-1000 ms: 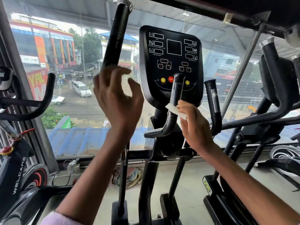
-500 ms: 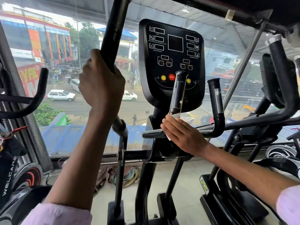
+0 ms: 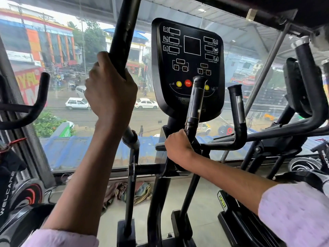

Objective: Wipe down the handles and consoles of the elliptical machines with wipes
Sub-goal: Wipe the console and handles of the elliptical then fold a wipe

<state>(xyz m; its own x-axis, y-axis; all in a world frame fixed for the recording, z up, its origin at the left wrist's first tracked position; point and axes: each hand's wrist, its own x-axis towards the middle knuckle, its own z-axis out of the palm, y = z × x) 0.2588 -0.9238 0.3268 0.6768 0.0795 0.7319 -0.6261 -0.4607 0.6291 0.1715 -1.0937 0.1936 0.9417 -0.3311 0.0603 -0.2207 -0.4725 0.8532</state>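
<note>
The elliptical's black console with yellow and red buttons stands straight ahead. My left hand grips the tall black swing handle left of the console. My right hand is curled round the bottom bend of the short left fixed handle, just below the console. No wipe shows; anything under my right palm is hidden. The matching short right handle stands free beside it.
A window pane closes off the space behind the machine. An exercise bike stands at the left and another elliptical at the right. A heap of cloths lies on the floor by the machine's post.
My left hand went from open in the air to gripping the tall handle. My right hand slid down the short handle to its bend, and the white wipe went out of sight.
</note>
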